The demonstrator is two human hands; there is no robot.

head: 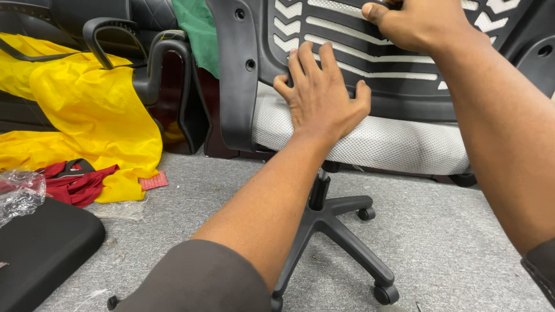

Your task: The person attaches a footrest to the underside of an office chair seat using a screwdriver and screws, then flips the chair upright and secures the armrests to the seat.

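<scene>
An office chair stands in front of me, with a black slotted plastic backrest (404, 63), a pale grey mesh seat (399, 141) and a black star base on casters (341, 222). My left hand (321, 95) lies flat with fingers spread against the lower edge of the backrest, just above the seat. My right hand (419, 23) grips the backrest higher up, fingers curled into its slots. The backrest's black side frame (240, 75) shows two round screw holes.
Grey carpet (451, 231) covers the floor. Yellow cloth (92, 110) and red cloth (78, 185) lie at the left beside black chair armrests (139, 52). A black seat cushion (40, 248) and crumpled clear plastic (20, 193) sit at the lower left. Green cloth (196, 29) hangs behind.
</scene>
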